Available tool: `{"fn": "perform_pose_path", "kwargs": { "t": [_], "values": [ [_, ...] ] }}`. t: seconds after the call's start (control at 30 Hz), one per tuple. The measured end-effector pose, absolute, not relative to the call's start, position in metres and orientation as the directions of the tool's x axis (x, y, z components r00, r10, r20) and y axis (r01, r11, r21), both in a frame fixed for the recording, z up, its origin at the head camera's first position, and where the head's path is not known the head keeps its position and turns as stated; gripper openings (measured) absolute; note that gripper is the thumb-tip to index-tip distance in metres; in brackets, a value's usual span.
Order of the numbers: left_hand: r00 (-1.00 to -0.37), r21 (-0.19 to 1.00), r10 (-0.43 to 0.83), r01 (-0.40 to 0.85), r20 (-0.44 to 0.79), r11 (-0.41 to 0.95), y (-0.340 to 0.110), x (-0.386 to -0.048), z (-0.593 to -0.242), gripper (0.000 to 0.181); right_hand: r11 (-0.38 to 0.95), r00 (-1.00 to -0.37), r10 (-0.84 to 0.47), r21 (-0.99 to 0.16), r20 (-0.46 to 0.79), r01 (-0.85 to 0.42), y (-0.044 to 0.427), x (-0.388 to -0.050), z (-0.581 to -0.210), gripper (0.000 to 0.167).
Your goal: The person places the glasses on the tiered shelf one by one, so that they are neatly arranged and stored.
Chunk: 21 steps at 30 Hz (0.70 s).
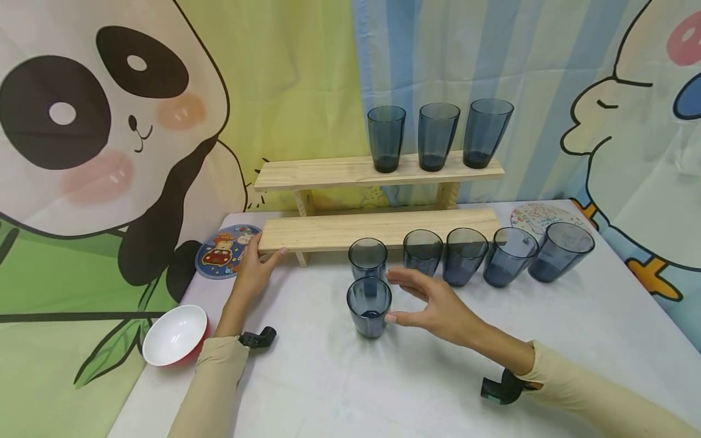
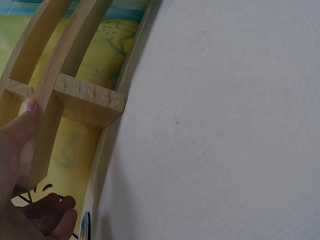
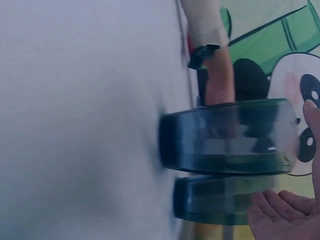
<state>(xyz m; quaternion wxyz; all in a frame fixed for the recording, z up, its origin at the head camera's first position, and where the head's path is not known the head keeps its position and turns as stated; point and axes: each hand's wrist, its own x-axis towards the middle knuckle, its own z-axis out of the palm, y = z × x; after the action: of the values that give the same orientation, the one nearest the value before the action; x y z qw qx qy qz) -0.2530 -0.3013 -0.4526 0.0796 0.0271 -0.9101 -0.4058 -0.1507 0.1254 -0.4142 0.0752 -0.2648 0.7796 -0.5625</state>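
Note:
My left hand (image 1: 252,271) holds the left end of the lower board of a two-tier wooden shelf (image 1: 328,232). In the left wrist view its thumb lies on the board's front edge and its other fingers are bent near the end. My right hand (image 1: 438,305) is beside the nearest blue glass (image 1: 369,313), thumb and fingers spread apart, holding nothing. Whether its thumb touches that glass, I cannot tell. Directly behind stands a second blue glass (image 1: 367,255), partly hidden. Both are upright on the table, also in the right wrist view.
Several more blue glasses (image 1: 465,258) form a row in front of the shelf's right half. Three blue glasses (image 1: 436,137) stand on the upper board (image 1: 312,173). A round blue mat (image 1: 210,258), a white-and-red bowl (image 1: 177,334) and a pale round mat (image 1: 539,216) lie near the sides.

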Motion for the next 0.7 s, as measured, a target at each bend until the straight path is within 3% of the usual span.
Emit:
{"fn": "perform_pose_path", "kwargs": {
  "t": [0.27, 0.7],
  "values": [
    [-0.986, 0.755, -0.105, 0.028, 0.127, 0.655, -0.302, -0.254, -0.453, 0.097, 0.241, -0.838, -0.522, -0.915, 0.159, -0.324, 0.113, -0.155, -0.444, 0.089],
    [-0.985, 0.753, -0.104, 0.035, 0.137, 0.657, -0.302, -0.254, -0.454, 0.095, 0.122, -0.78, -0.563, -0.906, 0.273, -0.406, 0.094, -0.164, -0.455, 0.085]
  ]
}}
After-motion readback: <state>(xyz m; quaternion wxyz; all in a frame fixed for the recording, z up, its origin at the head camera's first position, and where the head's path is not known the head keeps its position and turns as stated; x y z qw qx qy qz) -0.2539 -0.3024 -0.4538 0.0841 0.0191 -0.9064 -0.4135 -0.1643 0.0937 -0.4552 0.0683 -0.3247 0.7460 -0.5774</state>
